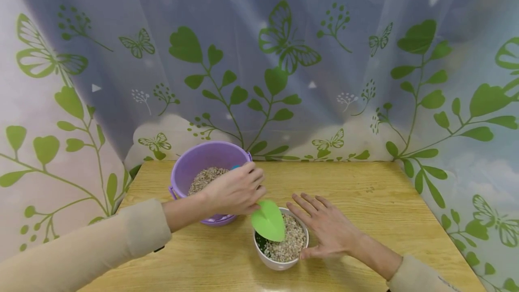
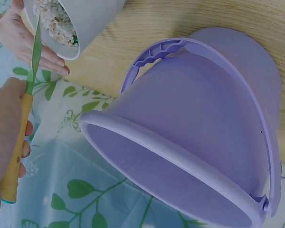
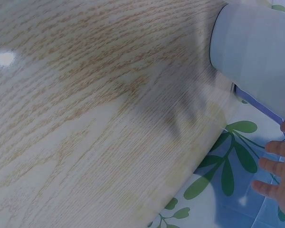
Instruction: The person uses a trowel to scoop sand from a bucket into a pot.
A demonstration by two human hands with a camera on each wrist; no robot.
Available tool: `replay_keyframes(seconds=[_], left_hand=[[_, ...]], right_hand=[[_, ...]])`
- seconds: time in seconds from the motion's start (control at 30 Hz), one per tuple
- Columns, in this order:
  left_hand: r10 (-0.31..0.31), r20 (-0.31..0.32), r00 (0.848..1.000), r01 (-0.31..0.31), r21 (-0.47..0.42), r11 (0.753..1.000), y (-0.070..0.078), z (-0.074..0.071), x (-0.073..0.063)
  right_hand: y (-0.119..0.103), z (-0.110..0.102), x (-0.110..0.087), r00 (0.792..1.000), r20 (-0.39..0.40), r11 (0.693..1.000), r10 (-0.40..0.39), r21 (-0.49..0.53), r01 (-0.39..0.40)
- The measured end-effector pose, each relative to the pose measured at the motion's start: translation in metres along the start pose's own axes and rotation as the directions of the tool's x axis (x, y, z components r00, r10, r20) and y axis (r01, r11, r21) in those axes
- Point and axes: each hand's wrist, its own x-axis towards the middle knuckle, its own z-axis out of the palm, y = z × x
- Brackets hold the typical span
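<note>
My left hand grips a small toy trowel, its fingers wrapped round the yellow handle in the left wrist view. The trowel's bright green leaf-shaped blade lies tilted over the white pot, overlapping its left part. Pale, coarse grit fills much of the pot, and something dark green shows inside at its left. My right hand is spread with straight fingers at the pot's right side, thumb close to the rim. In the right wrist view, its fingers extend beside the pot.
A purple bucket with a carrying handle stands left of the pot, behind my left forearm, with similar grit in it. A bit of blue shows at its right rim. Behind the wooden table hangs a leaf-and-butterfly patterned curtain.
</note>
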Motion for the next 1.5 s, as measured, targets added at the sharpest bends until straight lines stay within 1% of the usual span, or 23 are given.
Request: replay_keyframes(seconds=[0.1,0.2,0.47,0.83,1.17,1.37,1.5], left_hand=[[-0.005,-0.015,1.0,0.005,-0.002,1.0,-0.001,0.0,-0.001],[-0.004,-0.014,1.0,0.004,-0.003,1.0,0.0,0.0,-0.001],[-0.003,0.016,1.0,0.004,-0.017,1.0,0.002,0.002,-0.003],[-0.036,0.05,0.998,0.039,-0.058,0.998,0.006,0.008,-0.007],[-0.078,0.052,0.996,0.084,-0.125,0.989,0.012,0.018,-0.012],[-0.12,0.042,0.992,0.126,-0.19,0.974,0.014,0.024,-0.019],[-0.142,0.027,0.99,0.144,-0.214,0.966,0.014,0.029,-0.023]], right_hand=[[0.0,0.0,0.0,1.0,-0.004,1.0,0.001,0.001,-0.001],[0.0,0.0,0.0,1.0,-0.006,1.0,0.0,-0.003,0.0],[-0.001,-0.001,0.0,1.0,0.014,1.0,0.003,-0.028,-0.003],[-0.001,-0.001,-0.001,1.0,0.011,1.0,0.004,-0.026,-0.003],[-0.001,-0.001,0.0,0.999,0.03,1.0,0.012,-0.025,-0.011],[-0.001,-0.002,-0.001,1.0,0.029,1.0,0.01,-0.002,-0.01],[-0.001,-0.002,-0.001,1.0,0.028,1.0,0.009,0.0,-0.009]])
